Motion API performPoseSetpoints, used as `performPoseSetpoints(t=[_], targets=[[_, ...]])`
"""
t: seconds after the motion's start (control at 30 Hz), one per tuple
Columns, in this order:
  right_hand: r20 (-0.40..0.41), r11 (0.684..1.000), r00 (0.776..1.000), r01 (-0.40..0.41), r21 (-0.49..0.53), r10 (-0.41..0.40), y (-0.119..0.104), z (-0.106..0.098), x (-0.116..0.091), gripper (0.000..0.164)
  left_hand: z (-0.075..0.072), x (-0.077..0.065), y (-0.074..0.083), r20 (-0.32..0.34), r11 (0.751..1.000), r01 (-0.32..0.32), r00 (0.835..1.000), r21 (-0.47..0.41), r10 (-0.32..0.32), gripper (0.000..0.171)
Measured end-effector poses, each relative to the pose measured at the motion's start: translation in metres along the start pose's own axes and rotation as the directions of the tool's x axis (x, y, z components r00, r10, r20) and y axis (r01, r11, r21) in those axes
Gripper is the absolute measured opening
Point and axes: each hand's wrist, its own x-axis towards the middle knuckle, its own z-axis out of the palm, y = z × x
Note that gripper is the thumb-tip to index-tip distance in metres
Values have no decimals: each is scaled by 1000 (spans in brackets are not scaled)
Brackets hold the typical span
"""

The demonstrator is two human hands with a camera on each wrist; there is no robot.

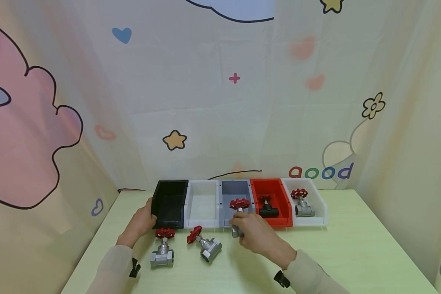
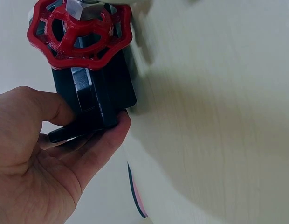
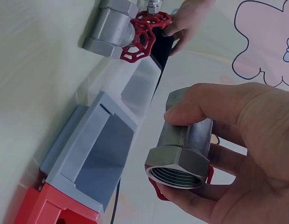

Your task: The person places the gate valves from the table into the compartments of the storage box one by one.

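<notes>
My left hand point(image 1: 139, 223) grips the outer left side of the black bin point(image 1: 170, 200); in the left wrist view the thumb and fingers pinch its wall. My right hand point(image 1: 259, 234) holds a silver threaded gate valve point(image 3: 182, 149) with a red handwheel point(image 1: 239, 203), over the front of the grey bin point(image 1: 235, 188). Its hexagonal open end faces the right wrist camera. Two more silver gate valves lie on the table before the bins: one point(image 1: 162, 257) in front of the black bin, another point(image 1: 210, 249) tilted in front of the white bin point(image 1: 202, 204).
The bins stand in a row along the back of the pale table point(image 1: 353, 253). A black valve point(image 1: 268, 210) with a red wheel lies in the red bin point(image 1: 286, 220). The rightmost white bin point(image 1: 324, 220) holds a silver valve point(image 1: 305, 209). A printed curtain point(image 1: 206, 81) hangs behind.
</notes>
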Motion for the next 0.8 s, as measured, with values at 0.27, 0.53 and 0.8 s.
performPoseSetpoints(t=[0.27, 0.53, 0.8], targets=[[-23, 1000, 1000, 9, -3, -9, 2, -4, 6, 43, 0, 0, 0, -2, 1000, 7, 1000, 1, -7, 71], [-37, 1000, 999, -1, 10, 2, 6, -7, 12, 42, 1, 0, 0, -6, 1000, -13, 1000, 7, 13, 71], [-46, 1000, 999, -22, 9, 23, 11, -10, 22, 42, 1, 0, -1, -20, 1000, -20, 1000, 23, 20, 70]])
